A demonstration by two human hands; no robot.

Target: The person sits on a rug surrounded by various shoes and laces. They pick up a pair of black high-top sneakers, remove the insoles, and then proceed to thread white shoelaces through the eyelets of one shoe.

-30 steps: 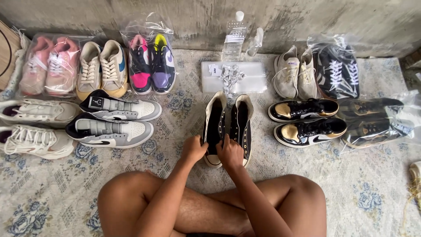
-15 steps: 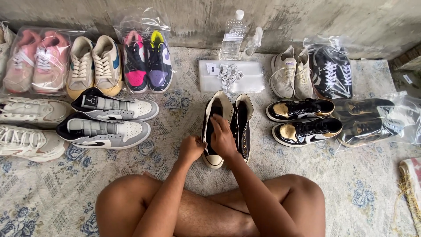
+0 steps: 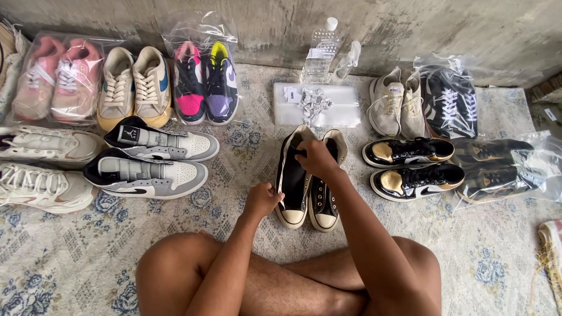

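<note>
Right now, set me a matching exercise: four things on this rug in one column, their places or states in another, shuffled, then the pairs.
1. black high-top sneakers
2. water bottle
3. pink and purple sneakers
4. black and gold sneakers

A. sealed in a clear bag by the wall
B. lying on their sides, toes pointing left
C. standing against the wall
D. touched by the left hand and right hand

Pairs: 1-D, 2-C, 3-A, 4-B

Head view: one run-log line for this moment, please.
left hand: holds black high-top sneaker at side | right hand: at its collar | second black sneaker beside | patterned rug
</note>
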